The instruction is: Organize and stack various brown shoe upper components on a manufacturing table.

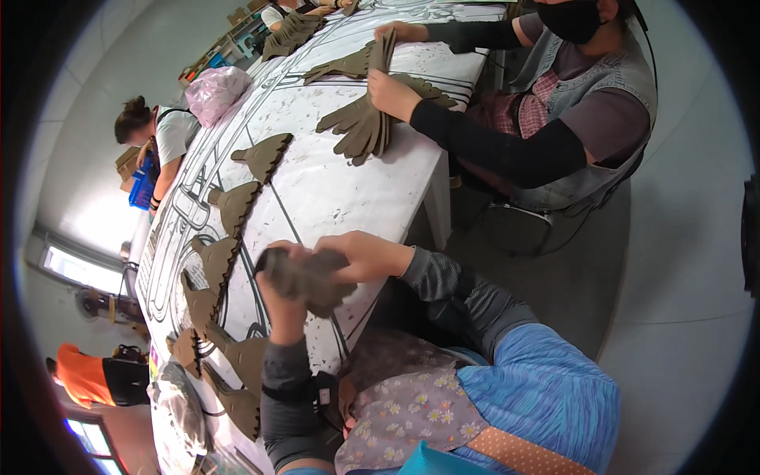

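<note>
Both my hands are raised over the near part of the table, closed on a small bunch of flat olive-brown scalloped pieces (305, 279), which is smeared by motion. My left hand (284, 309) grips its left side from below. From the right, my right hand (370, 255) pinches the upper right part. Just left of my hands, a curved row of similar fan-shaped pieces (235, 207) with scalloped edges and short stems runs along the table. Nearer to me, more such pieces (241, 408) lie overlapped beside my left forearm.
A long table (317, 194) has a white cover with black line drawings. At its right side a masked co-worker (546, 150) handles a fanned stack of brown pieces (360, 127). Others work farther off. A pink plastic bag (216, 93) and a clear bag (176, 404) rest on the table.
</note>
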Demonstrator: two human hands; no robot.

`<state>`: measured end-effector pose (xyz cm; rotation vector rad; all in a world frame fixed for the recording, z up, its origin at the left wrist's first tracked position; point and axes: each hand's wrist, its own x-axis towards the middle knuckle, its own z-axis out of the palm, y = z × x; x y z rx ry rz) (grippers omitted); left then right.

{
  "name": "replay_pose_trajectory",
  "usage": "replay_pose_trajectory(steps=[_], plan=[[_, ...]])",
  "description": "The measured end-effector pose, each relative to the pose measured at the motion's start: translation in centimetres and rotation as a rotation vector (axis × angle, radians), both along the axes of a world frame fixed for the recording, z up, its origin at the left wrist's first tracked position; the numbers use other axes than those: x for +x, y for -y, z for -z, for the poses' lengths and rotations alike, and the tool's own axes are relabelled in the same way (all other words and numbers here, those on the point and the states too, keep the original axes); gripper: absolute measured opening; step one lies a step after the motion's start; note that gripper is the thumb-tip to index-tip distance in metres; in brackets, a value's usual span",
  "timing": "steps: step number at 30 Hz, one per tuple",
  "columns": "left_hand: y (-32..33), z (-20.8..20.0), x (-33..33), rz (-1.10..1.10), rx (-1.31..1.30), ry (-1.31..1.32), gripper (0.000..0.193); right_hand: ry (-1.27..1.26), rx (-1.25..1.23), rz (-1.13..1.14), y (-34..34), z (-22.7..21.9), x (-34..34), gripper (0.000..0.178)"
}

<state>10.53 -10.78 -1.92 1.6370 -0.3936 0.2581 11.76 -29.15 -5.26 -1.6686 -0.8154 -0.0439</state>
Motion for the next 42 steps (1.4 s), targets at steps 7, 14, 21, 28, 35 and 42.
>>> replay_pose_trajectory(steps=[7, 14, 21, 28, 35, 42], plan=[[-5.3, 3.3, 3.2, -0.053, -0.425, -0.964, 0.058, -0.125, -0.33, 0.042, -1.3, 0.4, 2.2, 0.035], [-4.7, 2.8, 1.7, -0.156, -0.28, -0.746, 0.065, 0.386, -0.477, 0.986, 9.6, 2.3, 15.7, 0.029], [-5.9, 3.2, 1.9, -0.442, -0.044, -0.619, 0.077, 0.122, -1.023, 0.761, 14.3, -0.5, 22.9, 0.075], [-1.8, -0.3, 4.4, -0.308, 0.254, -0.215, 0.07, 0.323, -0.971, 0.524, 17.0, -0.1, 24.4, 0.044], [2.0, 1.3, 17.0, 0.212, 0.474, -0.365, 0.035, 0.276, -0.811, 0.882, 15.5, -0.9, 25.1, 0.029], [12.4, 3.3, 25.4, 0.11, 0.953, 0.248, 0.03, 0.291, -0.347, 0.965, 19.5, 0.8, 25.5, 0.029]])
